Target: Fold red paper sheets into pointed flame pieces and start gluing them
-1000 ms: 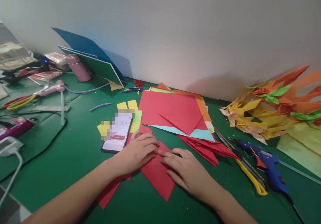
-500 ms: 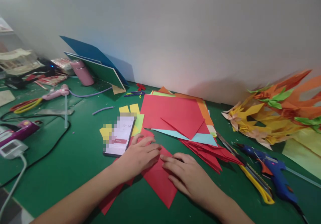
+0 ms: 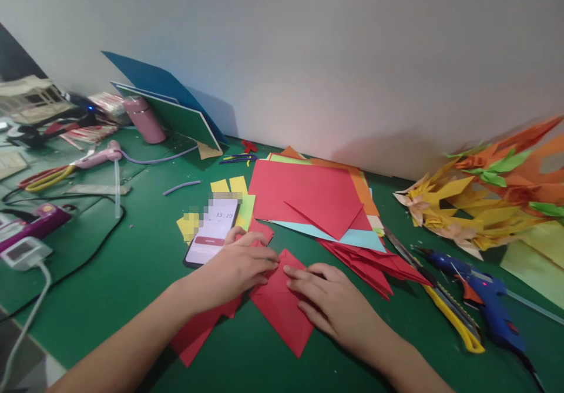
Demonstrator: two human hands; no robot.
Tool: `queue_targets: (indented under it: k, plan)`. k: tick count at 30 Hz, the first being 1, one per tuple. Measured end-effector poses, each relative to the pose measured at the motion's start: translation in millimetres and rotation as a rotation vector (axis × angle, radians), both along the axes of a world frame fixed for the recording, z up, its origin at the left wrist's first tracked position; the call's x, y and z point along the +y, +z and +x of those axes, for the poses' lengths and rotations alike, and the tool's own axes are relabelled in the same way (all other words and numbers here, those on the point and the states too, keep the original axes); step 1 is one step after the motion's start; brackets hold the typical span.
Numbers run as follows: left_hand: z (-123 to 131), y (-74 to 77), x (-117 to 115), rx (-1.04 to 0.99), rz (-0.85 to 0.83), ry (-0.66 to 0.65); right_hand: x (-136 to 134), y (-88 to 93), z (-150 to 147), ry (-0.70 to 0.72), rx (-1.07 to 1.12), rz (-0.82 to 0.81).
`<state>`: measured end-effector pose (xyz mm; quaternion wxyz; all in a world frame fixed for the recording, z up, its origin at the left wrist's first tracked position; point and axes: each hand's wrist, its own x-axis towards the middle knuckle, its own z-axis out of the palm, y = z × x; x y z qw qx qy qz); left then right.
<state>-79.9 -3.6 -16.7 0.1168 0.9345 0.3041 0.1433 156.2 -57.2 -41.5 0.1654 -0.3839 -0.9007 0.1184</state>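
A folded piece of red paper (image 3: 284,313) lies on the green table between my hands, one corner pointing toward me. Its upper part carries a crease and a folded-in edge. My left hand (image 3: 240,266) rests with its fingertips on the paper's upper left edge, fingers loosely bent and apart. From the other side my right hand (image 3: 324,296) lays its spread fingers flat on the paper's right edge. Under and beside my left forearm is another strip of red paper (image 3: 194,337), partly hidden. A phone (image 3: 211,234) with a lit screen lies just beyond my left hand.
Beyond my hands lies a stack of coloured sheets (image 3: 304,190), with folded red pieces (image 3: 356,264) beside it. To the right are a yellow utility knife (image 3: 456,316), a blue glue gun (image 3: 480,287) and paper flowers (image 3: 480,199). A pink bottle (image 3: 144,121) and cables stand left.
My left fingers have drawn back slightly to the left, uncovering more of the red paper's top corner. My right hand stays on its right edge. The camera view has shifted slightly.
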Motion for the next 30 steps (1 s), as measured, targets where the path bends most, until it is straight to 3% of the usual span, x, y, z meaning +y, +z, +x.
queue_targets:
  k: [5,11,30]
  plan:
    - [-2.7,11.4,-2.4,0.149,-0.095,-0.068,-0.8,0.9,-0.2,-0.009,0.007,-0.029]
    - [-5.8,23.2,-5.9,0.149,-0.206,-0.046,-0.5,1.7,0.8,-0.001,-0.002,-0.046]
    - [-4.8,28.5,-8.2,0.196,-0.233,-0.037,-0.4,2.3,0.9,-0.008,0.016,-0.042]
